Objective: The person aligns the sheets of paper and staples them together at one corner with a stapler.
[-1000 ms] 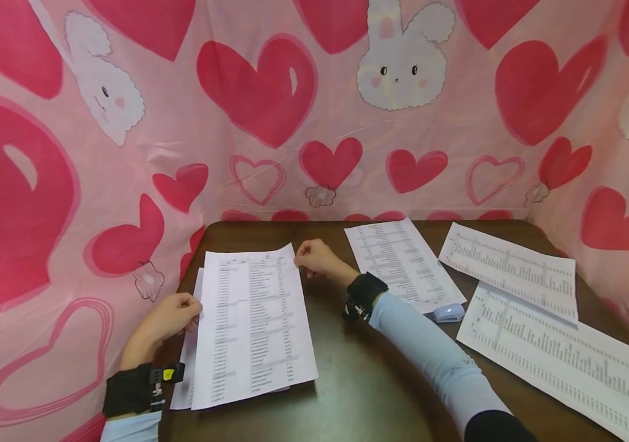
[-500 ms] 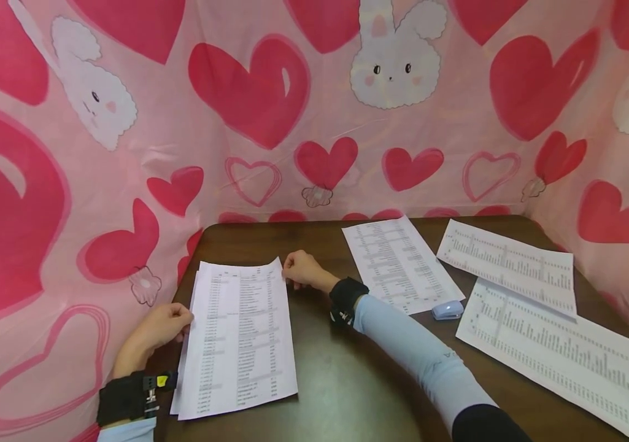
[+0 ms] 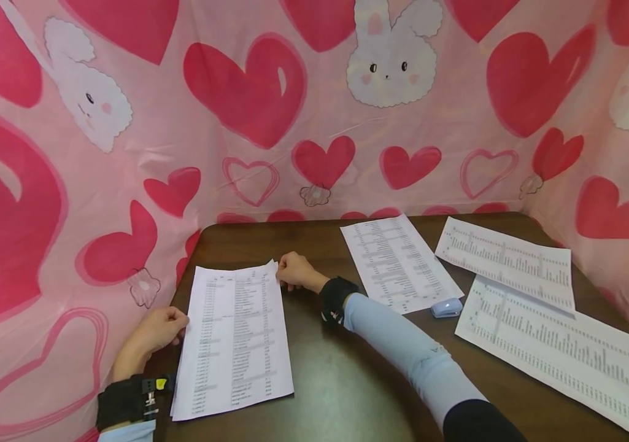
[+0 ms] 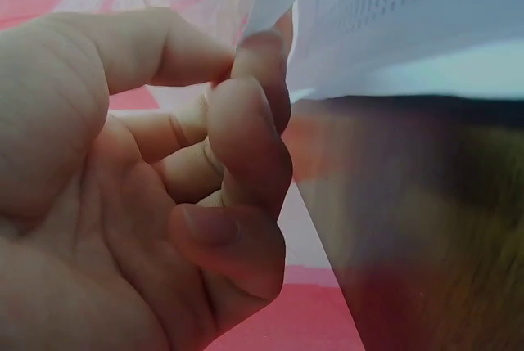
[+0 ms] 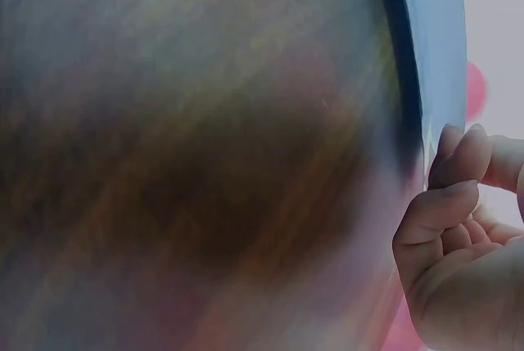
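Note:
A printed sheet (image 3: 234, 344) lies upright in format at the left of the table, on top of at least one other sheet whose edge barely shows. My left hand (image 3: 155, 334) pinches the left edge between thumb and fingers; the left wrist view shows the paper (image 4: 393, 32) rising from those fingertips. At the top right corner, my right hand (image 3: 300, 272) pinches the sheet too. In the right wrist view the paper's edge (image 5: 434, 40) runs up from the thumb and finger. How many sheets each hand holds cannot be told.
A printed sheet (image 3: 399, 264) lies at the back right, a small pale-blue stapler (image 3: 447, 307) at its lower corner. Two more sheets overlap on the right, the upper one (image 3: 507, 261) partly covering the lower one (image 3: 557, 356). A pink heart-patterned cloth (image 3: 259, 92) surrounds the dark table (image 3: 358, 374).
Both hands have brought the top sheet left and toward me, so it now covers nearly all of the paper beneath. The right hand moved left with it. The stapler and other sheets stayed put.

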`<state>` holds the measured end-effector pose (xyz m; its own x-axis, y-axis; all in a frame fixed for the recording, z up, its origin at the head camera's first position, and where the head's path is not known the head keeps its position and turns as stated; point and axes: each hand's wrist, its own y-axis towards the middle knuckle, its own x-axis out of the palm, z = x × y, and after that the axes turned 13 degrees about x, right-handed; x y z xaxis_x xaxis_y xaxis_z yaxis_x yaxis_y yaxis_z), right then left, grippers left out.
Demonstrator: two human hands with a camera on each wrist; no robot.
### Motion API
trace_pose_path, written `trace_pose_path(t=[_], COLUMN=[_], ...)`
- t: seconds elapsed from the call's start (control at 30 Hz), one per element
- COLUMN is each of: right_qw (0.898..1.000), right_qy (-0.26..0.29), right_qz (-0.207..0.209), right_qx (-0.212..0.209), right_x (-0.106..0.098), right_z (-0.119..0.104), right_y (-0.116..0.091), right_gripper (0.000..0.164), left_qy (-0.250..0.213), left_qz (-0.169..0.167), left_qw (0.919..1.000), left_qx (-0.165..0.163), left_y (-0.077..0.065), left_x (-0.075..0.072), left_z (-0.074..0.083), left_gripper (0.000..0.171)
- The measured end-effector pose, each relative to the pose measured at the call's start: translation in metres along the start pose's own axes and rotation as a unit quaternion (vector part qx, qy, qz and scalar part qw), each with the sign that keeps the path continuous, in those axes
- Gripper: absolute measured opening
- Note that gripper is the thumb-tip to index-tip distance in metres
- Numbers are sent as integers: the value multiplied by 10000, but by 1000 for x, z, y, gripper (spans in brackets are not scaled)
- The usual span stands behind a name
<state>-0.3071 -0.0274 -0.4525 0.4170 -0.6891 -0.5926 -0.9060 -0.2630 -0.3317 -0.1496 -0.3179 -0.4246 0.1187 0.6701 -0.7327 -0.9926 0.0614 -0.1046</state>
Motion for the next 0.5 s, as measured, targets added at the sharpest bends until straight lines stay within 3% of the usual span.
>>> trace_pose_path(t=[0.5], right_qw=[9995], right_qy=[-72], right_qz=[120], right_qx=[271], right_x=[9], right_z=[0], right_y=[3], right_gripper=[14], left_qy=[694], left_qz=[91], left_qw=[9975], left_qx=[-46], left_y=[-3], left_x=[6], left_z=[5], left_gripper=[22])
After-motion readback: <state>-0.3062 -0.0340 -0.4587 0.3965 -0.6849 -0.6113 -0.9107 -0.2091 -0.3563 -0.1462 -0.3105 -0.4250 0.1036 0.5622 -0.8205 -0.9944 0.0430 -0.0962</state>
